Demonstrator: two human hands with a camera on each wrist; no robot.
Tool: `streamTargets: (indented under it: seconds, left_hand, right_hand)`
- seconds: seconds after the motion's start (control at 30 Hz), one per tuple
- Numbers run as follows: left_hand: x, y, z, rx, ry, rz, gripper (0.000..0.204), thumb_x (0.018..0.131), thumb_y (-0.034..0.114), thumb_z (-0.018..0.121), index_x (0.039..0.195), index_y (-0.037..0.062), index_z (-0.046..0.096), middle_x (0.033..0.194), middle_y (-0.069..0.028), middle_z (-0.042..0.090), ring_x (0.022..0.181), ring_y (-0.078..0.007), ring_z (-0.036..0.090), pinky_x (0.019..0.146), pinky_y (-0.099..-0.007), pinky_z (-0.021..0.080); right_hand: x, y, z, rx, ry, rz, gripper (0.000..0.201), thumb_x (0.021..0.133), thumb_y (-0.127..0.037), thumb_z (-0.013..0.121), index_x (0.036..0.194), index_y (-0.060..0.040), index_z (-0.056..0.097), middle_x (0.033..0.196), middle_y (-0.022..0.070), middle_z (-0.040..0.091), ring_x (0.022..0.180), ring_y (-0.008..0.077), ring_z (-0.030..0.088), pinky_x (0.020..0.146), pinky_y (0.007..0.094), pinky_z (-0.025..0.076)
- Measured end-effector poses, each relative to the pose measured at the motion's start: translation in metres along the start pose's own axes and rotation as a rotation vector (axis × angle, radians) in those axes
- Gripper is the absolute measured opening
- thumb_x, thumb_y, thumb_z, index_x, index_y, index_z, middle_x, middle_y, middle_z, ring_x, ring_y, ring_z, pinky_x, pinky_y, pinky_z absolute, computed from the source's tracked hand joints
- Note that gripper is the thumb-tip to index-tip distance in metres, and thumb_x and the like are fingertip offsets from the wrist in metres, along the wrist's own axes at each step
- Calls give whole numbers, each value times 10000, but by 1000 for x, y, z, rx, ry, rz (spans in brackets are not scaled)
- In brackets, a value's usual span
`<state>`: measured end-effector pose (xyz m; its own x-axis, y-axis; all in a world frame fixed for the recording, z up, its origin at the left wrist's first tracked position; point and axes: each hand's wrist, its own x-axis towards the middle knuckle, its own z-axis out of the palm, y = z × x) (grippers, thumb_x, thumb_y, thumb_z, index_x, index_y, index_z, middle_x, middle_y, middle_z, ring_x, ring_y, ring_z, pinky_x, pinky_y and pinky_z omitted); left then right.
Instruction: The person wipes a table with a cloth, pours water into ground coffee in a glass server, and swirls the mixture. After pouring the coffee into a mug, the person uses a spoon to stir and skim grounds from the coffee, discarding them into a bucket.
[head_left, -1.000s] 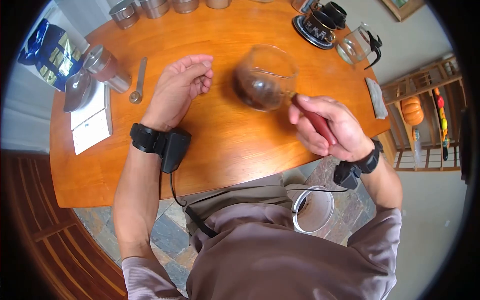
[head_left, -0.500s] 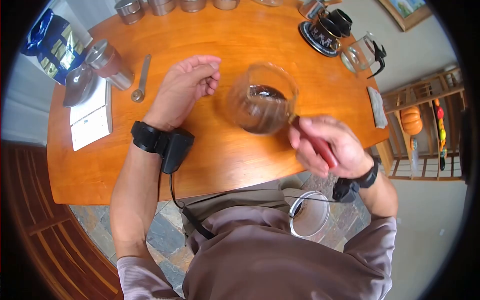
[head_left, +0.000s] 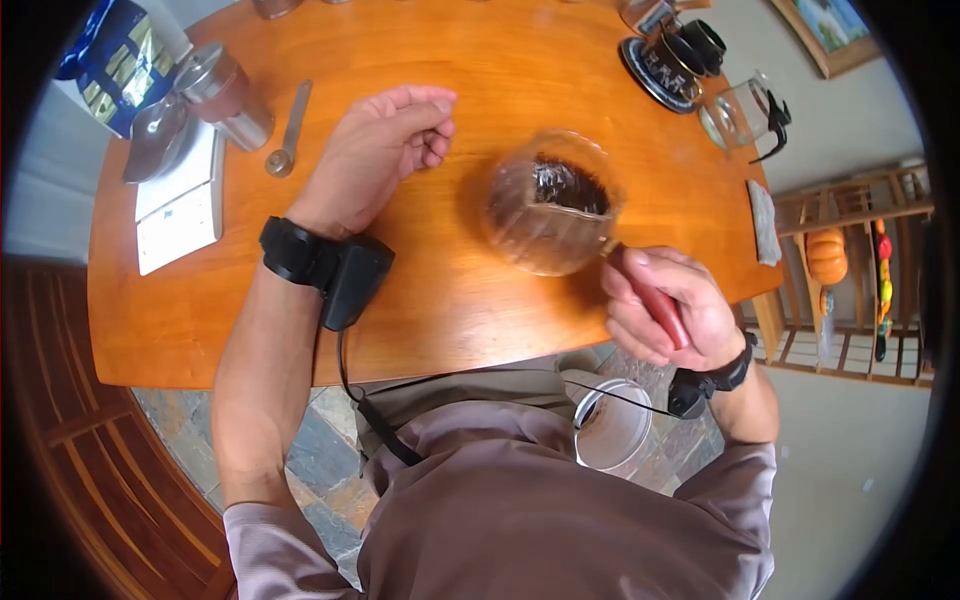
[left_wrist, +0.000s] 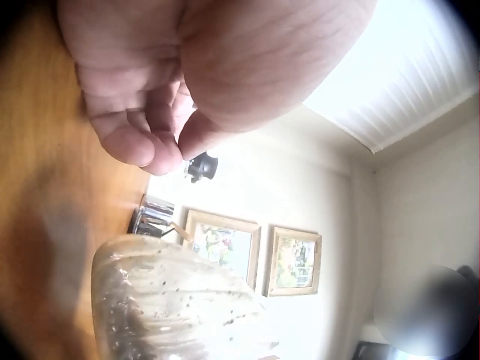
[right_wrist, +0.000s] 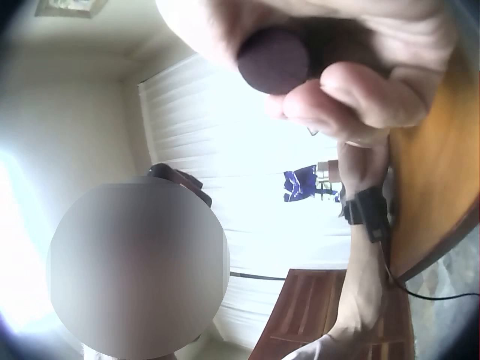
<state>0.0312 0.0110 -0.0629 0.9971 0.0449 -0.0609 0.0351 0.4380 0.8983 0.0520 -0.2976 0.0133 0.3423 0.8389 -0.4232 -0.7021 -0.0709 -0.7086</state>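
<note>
1. One round glass pot (head_left: 545,240), with dark contents, is over the table (head_left: 450,310), between the two hands; whether its base touches the wood is hard to tell.
2. The right hand (head_left: 705,312) is nearer: its fingers curl around the pot's reddish handle (head_left: 662,308), closed in a firm-looking grip, and the glass lies forward and left of them.
3. The pot's long axis runs along that handle, slanting: the bowl points forward-left, the handle's butt back toward the person's right side.
4. The left hand (head_left: 375,150) is apart from the glass, to its left and slightly farther forward. Its fingers are relaxed and half curled, with nothing seen in them.
5. Left of that hand lies a long-handled metal scoop (head_left: 293,125).
</note>
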Motion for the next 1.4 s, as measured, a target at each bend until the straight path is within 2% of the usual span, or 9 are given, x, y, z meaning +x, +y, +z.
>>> streamTargets:
  seconds: [0.27, 0.4, 0.57, 0.67, 0.8, 1.1, 1.3, 1.37, 1.4]
  left_hand:
    - [3, -3, -3, 17, -36, 21, 216, 999, 143, 562, 1161, 9, 613, 897, 9, 635, 791, -68, 584, 743, -200, 486]
    - [5, -5, 0, 3, -51, 38, 217, 998, 143, 567, 1163, 10, 614, 887, 12, 629, 788, -66, 583, 743, -198, 486]
    - [4, -3, -2, 5, -48, 14, 214, 997, 145, 573, 1156, 10, 618, 883, 11, 628, 785, -65, 583, 740, -196, 484]
    - [3, -4, 0, -18, -39, 33, 210, 996, 143, 572, 1151, 8, 617, 882, 11, 626, 779, -65, 578, 734, -200, 482]
    - [1, -4, -2, -9, -20, 32, 210, 995, 144, 570, 1150, 9, 616, 879, 9, 624, 772, -66, 575, 729, -203, 478]
    - [2, -2, 1, 4, -26, 17, 211, 991, 143, 573, 1152, 13, 615, 882, 14, 622, 778, -65, 572, 716, -201, 467]
    - [0, 0, 4, -17, 16, 24, 206, 988, 143, 579, 1142, 12, 620, 869, 13, 619, 769, -63, 567, 708, -194, 459]
    - [-1, 0, 4, 4, -5, 7, 205, 984, 138, 583, 1139, 10, 620, 868, 12, 619, 768, -66, 566, 707, -194, 460]
    - [1, 0, 5, 1, -8, 7, 205, 984, 138, 583, 1139, 10, 620, 868, 12, 619, 768, -66, 566, 707, -194, 460]
  right_hand:
    - [-2, 1, 1, -22, -12, -33, 372, 1073, -283, 369, 893, -14, 552, 485, 18, 433, 368, 136, 383, 399, 258, 332]
    - [11, -9, 5, -89, 80, -32, 375, 1071, -269, 357, 884, -7, 551, 481, 27, 428, 353, 137, 384, 369, 268, 317]
    - [0, 5, 0, 2, -55, -32, 385, 1071, -263, 357, 902, 7, 573, 475, 15, 419, 353, 137, 390, 371, 261, 336]
    - [13, -2, 1, -44, 32, -84, 398, 1073, -279, 353, 914, 4, 585, 476, 13, 424, 359, 133, 389, 379, 260, 336]
    - [1, 11, -8, 42, -89, -78, 411, 1072, -297, 355, 933, 19, 578, 478, 41, 438, 364, 147, 383, 382, 264, 325]
    - [2, 18, -9, 29, -104, -112, 408, 1072, -294, 350, 944, 18, 579, 481, 47, 452, 350, 148, 387, 372, 268, 343]
    - [7, 8, -14, -7, -33, -171, 404, 1077, -287, 344, 958, 12, 589, 467, 49, 442, 357, 150, 387, 381, 271, 341]
    - [-2, 12, -15, 19, -24, -81, 405, 1077, -293, 346, 960, 7, 591, 467, 49, 441, 361, 147, 390, 390, 269, 347]
    - [-3, 17, -11, -8, -6, -96, 429, 1067, -308, 352, 954, 51, 559, 444, 49, 406, 326, 159, 343, 349, 284, 297]
